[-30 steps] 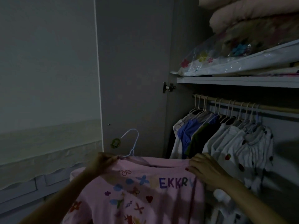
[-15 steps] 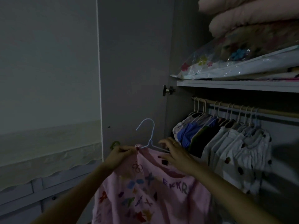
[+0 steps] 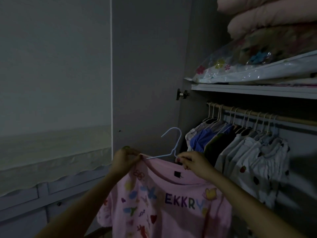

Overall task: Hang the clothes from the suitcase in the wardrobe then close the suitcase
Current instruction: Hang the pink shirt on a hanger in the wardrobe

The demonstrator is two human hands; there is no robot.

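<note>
Pink printed T-shirt (image 3: 164,203): held up in front of open wardrobe, draped on pale blue wire hanger (image 3: 169,145); hook upright, opening turned left, away from rail.

Left hand (image 3: 126,159): fingers pinched on shirt's left shoulder seam at hanger's left arm end.

Right hand (image 3: 193,161): fingertips pinched on collar edge just beside hanger neck; whether wire itself is gripped, not discernible.

Wooden rail (image 3: 257,115): up and to the right of hook, long axis running left-near to right-far, under shelf (image 3: 248,89). Crowded with hung garments (image 3: 240,145); only bare stretch appears at near left end.

Right hand nearer rail. Judgement: hook likely needs lifting and carrying rightward onto that left end.

Suitcase: not in view.
</note>
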